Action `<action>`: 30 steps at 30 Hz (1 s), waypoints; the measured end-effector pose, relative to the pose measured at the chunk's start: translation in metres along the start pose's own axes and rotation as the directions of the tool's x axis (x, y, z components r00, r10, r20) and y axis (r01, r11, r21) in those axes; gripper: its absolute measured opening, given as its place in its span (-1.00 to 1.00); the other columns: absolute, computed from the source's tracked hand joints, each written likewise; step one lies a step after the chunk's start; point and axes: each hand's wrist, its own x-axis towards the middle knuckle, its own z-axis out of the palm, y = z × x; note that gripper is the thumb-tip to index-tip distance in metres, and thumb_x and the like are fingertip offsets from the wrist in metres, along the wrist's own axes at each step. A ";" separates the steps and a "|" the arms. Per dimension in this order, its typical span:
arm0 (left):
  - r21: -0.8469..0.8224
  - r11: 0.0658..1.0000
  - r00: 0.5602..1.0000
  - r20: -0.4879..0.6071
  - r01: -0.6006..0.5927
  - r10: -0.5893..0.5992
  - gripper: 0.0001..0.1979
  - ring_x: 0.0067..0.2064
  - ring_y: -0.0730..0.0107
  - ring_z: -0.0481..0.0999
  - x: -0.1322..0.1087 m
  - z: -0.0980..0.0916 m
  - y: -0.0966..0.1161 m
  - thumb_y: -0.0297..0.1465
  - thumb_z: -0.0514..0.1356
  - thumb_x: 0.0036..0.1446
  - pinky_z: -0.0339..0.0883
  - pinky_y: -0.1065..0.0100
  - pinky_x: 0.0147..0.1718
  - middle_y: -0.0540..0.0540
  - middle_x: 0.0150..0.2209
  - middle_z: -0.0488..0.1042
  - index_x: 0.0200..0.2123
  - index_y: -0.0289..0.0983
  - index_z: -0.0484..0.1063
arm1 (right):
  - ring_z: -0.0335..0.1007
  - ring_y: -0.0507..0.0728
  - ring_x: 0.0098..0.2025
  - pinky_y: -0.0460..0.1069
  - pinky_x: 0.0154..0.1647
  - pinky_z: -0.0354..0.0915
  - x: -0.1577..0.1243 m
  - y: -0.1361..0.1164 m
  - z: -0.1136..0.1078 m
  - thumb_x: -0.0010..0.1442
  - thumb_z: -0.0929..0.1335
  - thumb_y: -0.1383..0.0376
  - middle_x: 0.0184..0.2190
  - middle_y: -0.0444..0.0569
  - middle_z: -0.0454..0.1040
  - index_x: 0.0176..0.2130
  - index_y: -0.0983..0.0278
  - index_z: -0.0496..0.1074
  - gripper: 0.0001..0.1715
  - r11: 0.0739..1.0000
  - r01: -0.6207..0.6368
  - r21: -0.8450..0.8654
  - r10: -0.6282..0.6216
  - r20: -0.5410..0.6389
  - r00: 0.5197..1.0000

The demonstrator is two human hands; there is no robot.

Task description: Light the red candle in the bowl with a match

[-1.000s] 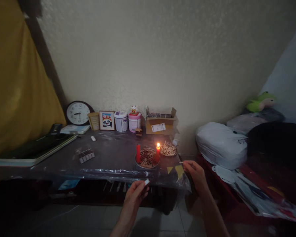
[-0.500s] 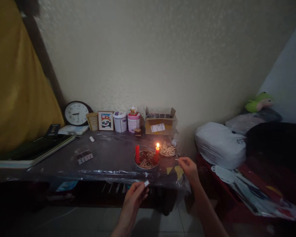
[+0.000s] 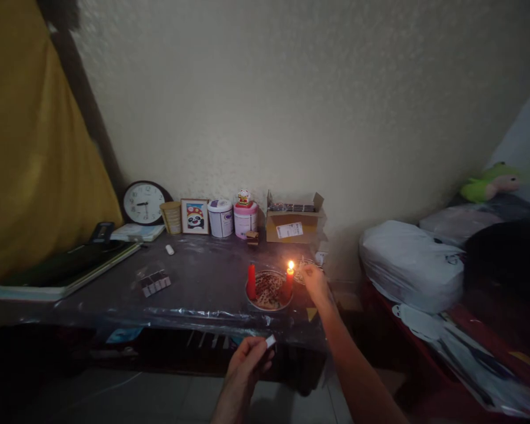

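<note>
Above the near table edge, my left hand (image 3: 249, 356) is closed around a small matchbox (image 3: 271, 341), its pale end poking out past the thumb. My right hand (image 3: 314, 281) reaches over the dish of matchsticks (image 3: 304, 272), fingers pinched, with what looks like a thin matchstick at their tips; my fingers hide part of the dish. Left of that hand a lit red candle (image 3: 290, 281) burns upright in a round tin (image 3: 269, 307) with dark specks over its bottom. An unlit red candle (image 3: 251, 282) stands at the tin's left side.
Several matchboxes in a row (image 3: 155, 283) lie on the plastic-covered table (image 3: 194, 277). At the wall stand a clock (image 3: 145, 203), a framed panda picture (image 3: 195, 216), two canisters (image 3: 221, 219) and an open carton (image 3: 291, 227). White bags (image 3: 410, 265) are at right.
My right hand has moved left and away from me, from beside the table's right edge to over the matchstick dish. My left hand still grips the matchbox. The view has shifted slightly.
</note>
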 end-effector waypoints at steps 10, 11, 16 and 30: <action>0.021 1.000 1.000 0.009 0.010 -0.010 -0.70 -0.30 0.35 0.47 -0.005 0.005 0.005 -0.19 0.33 -0.21 0.28 0.39 -0.30 -0.08 -0.39 0.50 -0.45 -0.28 0.46 | 0.46 0.17 -0.27 0.01 -0.23 0.28 -0.025 -0.007 -0.019 0.06 0.25 0.20 -0.32 0.01 0.54 -0.29 0.23 0.46 -0.73 0.998 0.064 -0.009 -0.064 -0.016 0.998; 0.015 1.000 1.000 0.017 0.011 -0.011 -0.71 -0.30 0.35 0.47 -0.007 0.006 0.006 -0.19 0.33 -0.21 0.28 0.39 -0.30 -0.08 -0.39 0.49 -0.45 -0.27 0.46 | 0.46 0.16 -0.29 0.01 -0.23 0.28 -0.034 -0.007 -0.027 0.05 0.25 0.19 -0.33 0.00 0.54 -0.31 0.23 0.45 -0.74 0.997 0.077 0.003 -0.077 -0.011 0.997; 0.014 1.000 0.999 0.039 0.021 -0.021 -0.72 -0.33 0.38 0.46 -0.008 0.006 0.001 -0.21 0.33 -0.21 0.26 0.41 -0.33 -0.05 -0.43 0.48 -0.47 -0.28 0.45 | 0.44 0.14 -0.43 -0.04 -0.36 0.30 -0.099 -0.025 -0.059 0.05 0.28 0.15 -0.49 -0.09 0.52 -0.41 0.20 0.45 -0.78 0.992 0.109 0.066 -0.114 0.078 0.990; 0.105 0.985 0.991 0.045 -0.134 0.130 -0.67 -0.38 0.35 0.44 -0.005 0.007 -0.012 -0.27 0.39 -0.31 0.23 0.38 -0.34 -0.03 -0.50 0.47 -0.42 -0.28 0.44 | 0.42 0.14 -0.27 -0.08 -0.22 0.28 -0.185 -0.037 -0.047 0.18 0.21 0.06 -0.35 -0.11 0.50 -0.30 0.18 0.43 -0.68 0.950 -0.061 0.307 -0.074 0.409 0.909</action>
